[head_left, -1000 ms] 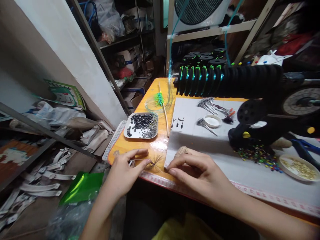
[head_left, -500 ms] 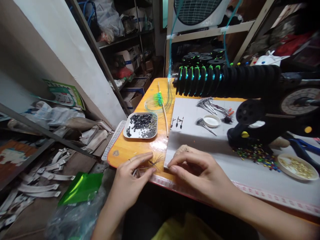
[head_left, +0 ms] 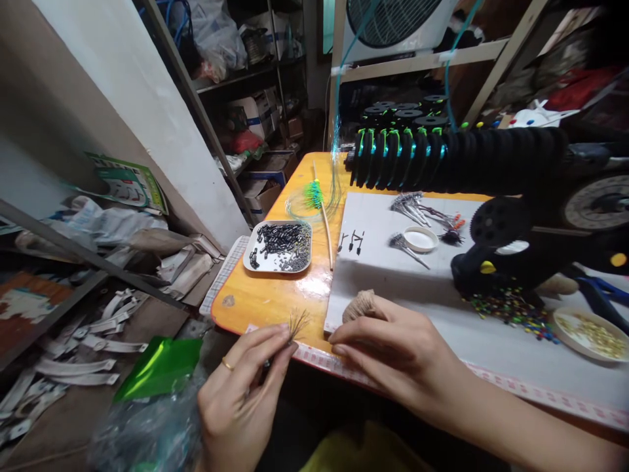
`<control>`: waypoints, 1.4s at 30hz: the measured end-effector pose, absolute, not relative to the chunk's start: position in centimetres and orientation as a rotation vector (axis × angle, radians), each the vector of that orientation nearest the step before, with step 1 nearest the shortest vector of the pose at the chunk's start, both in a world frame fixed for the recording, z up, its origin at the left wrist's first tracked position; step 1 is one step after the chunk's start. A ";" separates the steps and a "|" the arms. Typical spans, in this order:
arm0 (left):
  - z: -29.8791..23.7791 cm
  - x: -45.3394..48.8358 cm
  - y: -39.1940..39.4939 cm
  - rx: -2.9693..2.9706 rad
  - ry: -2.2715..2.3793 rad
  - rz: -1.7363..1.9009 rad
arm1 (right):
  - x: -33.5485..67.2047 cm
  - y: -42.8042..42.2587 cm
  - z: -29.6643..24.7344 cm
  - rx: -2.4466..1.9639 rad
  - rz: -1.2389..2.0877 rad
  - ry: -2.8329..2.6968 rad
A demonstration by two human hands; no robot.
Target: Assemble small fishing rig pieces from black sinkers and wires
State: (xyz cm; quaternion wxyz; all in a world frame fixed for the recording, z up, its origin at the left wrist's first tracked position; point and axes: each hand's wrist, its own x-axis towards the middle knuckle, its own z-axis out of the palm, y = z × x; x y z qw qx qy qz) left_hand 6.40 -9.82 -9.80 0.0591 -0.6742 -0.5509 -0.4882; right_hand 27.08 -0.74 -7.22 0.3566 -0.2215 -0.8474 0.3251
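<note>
Between the thumb and fingers of my left hand (head_left: 246,387), a small bundle of fine, wiry strands (head_left: 297,322) is pinched, its loose ends fanning upward at the table's front edge. A ring sits on one of that hand's fingers. My right hand (head_left: 393,334) is closed just to the right, over the corner of the white board (head_left: 417,288), thumb and fingertip together. Whatever may lie in that pinch is too small to make out. Tan wrapping (head_left: 361,307) covers one finger of the right hand. The two hands are apart.
A white tray (head_left: 249,262) of small black tubes stands beyond my left hand, near a stick (head_left: 328,242) with green bristles. Brush-like bundles (head_left: 410,208), a shallow dish (head_left: 420,240), loose coloured beads (head_left: 511,311) and a black machine (head_left: 491,229) occupy the right side.
My left hand has drawn down and left, away from the right hand, and the strands now point upward from its pinch. My right hand stays nearly in place. The view has shifted slightly.
</note>
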 end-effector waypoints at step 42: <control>-10.3 8.2 -10.2 -2.158 -1.593 -1.415 | 26.9 -2.3 -7.4 -0.466 0.640 -2.158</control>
